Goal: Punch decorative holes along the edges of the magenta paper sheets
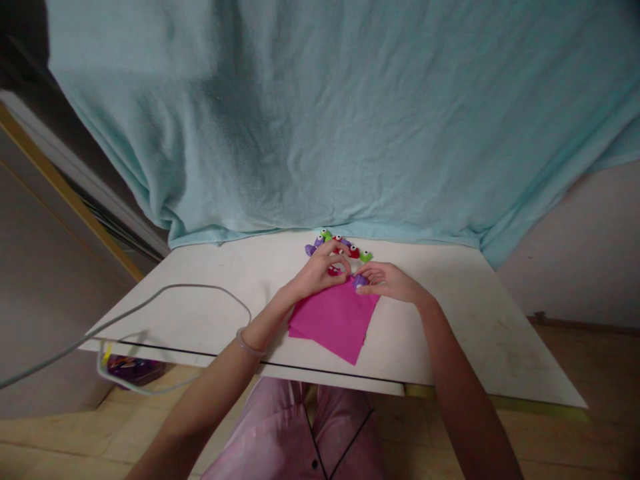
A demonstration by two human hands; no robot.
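Purple toy (360, 281) sits at the far right edge of the magenta sheet (333, 317), in the right hand (387, 280). That hand is mostly closed: thumb below, fingertips above, the toy pinched between them.

Left hand (323, 270) at the sheet's far edge, fingers curved, thumb and forefinger bent round into a loose ring. A red piece (333, 271) shows within the ring; cannot tell whether the fingers grip it or the sheet.

Sheet lies flat, a corner pointing toward the person; a second layer edge shows at its left corner.

Just beyond the sheet, a loose cluster of small toys with bulging eyes: green toy (367, 256) at its right end, red toy (354, 252) beside that, more purple and green ones partly behind the left hand.

White table (465, 313) extends under and around the sheet. Blue cloth (350, 133) hangs beyond it, past the toys. Grey cable (195, 287) loops left of the sheet. Clear band (249, 343) on the left wrist, near the sheet's left side.
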